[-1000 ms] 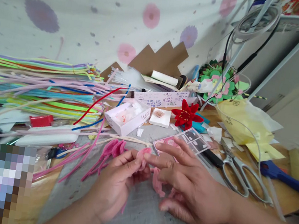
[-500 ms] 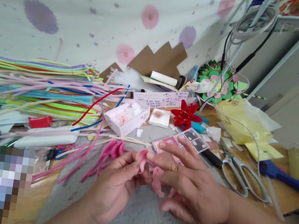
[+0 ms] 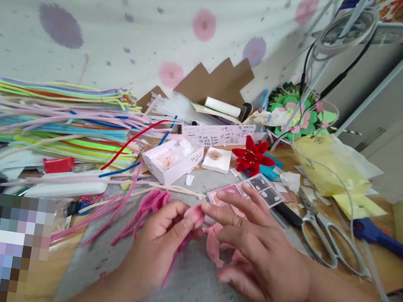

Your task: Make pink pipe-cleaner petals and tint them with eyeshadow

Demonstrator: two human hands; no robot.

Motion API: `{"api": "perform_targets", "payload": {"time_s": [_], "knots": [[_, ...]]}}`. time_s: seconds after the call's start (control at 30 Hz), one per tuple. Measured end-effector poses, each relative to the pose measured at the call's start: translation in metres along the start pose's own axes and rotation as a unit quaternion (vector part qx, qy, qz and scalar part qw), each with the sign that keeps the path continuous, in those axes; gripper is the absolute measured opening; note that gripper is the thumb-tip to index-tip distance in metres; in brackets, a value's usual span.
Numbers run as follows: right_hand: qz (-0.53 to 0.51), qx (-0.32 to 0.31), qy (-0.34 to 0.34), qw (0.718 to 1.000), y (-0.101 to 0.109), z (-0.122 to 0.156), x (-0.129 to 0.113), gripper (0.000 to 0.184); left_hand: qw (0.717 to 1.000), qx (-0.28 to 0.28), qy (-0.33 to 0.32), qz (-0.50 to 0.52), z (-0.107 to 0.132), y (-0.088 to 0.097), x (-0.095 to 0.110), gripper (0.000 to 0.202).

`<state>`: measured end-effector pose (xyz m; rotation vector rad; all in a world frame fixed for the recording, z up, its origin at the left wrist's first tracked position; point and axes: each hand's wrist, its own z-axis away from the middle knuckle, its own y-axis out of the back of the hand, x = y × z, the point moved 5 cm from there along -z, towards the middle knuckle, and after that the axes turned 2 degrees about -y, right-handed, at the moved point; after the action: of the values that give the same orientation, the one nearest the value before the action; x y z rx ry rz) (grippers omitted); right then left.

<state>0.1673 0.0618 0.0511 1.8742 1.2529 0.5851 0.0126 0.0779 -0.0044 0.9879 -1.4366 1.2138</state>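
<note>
Between the thumb and fingers of my left hand (image 3: 159, 243) is a pink pipe-cleaner petal (image 3: 195, 214), its stem trailing down below the hand. My right hand (image 3: 258, 250) is open, its fingers spread, with the index fingertip at the top of that petal. Paler pink petals (image 3: 214, 249) lie on the grey mat (image 3: 187, 295), partly hidden by the right hand. Behind my left hand lie several darker pink looped petals (image 3: 153, 203) with long stems.
Bundled pipe cleaners (image 3: 65, 125) fill the left side. A white box (image 3: 173, 162), a red flower (image 3: 251, 156) and a printed card (image 3: 232, 196) stand or lie beyond my hands. Scissors (image 3: 324, 240) and a blue-handled tool (image 3: 385, 241) are on the right, near a yellow bag (image 3: 331, 165).
My left thumb has moved up over the petal, which now shows a rounded, ribbed top instead of its curled edge. The right index finger stays at it. The camera view has shifted slightly.
</note>
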Motion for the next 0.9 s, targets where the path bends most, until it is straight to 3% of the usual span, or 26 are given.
{"api": "perform_targets", "payload": {"time_s": [0.17, 0.23, 0.37, 0.57, 0.67, 0.73, 0.9], "knots": [[0.009, -0.020, 0.013, 1.000, -0.003, -0.001, -0.006, 0.036, 0.953, 0.026, -0.138, -0.270, 0.004, 0.006, 0.015, 0.018], [0.016, -0.022, -0.001, 1.000, -0.004, 0.000, -0.003, 0.036, 0.936, 0.031, -0.158, -0.313, 0.004, 0.007, 0.017, 0.018], [-0.013, -0.020, -0.092, 0.995, -0.001, 0.004, 0.013, 0.038, 0.927, 0.031, -0.154, -0.340, 0.004, 0.008, 0.016, 0.015], [-0.055, 0.003, -0.162, 0.985, 0.000, 0.019, 0.056, 0.023, 0.971, 0.013, -0.079, -0.223, -0.001, 0.012, 0.002, 0.010], [-0.012, -0.070, -0.255, 0.964, -0.013, 0.040, 0.095, 0.020, 0.992, 0.001, -0.022, -0.121, -0.003, 0.012, -0.006, 0.006], [0.034, -0.114, -0.266, 0.957, -0.020, 0.050, 0.109, 0.021, 0.998, -0.012, 0.007, -0.065, -0.005, 0.010, -0.009, 0.006], [0.108, -0.166, -0.211, 0.957, -0.027, 0.047, 0.099, 0.023, 1.000, 0.014, 0.014, 0.016, -0.005, 0.007, -0.006, 0.010]]}}
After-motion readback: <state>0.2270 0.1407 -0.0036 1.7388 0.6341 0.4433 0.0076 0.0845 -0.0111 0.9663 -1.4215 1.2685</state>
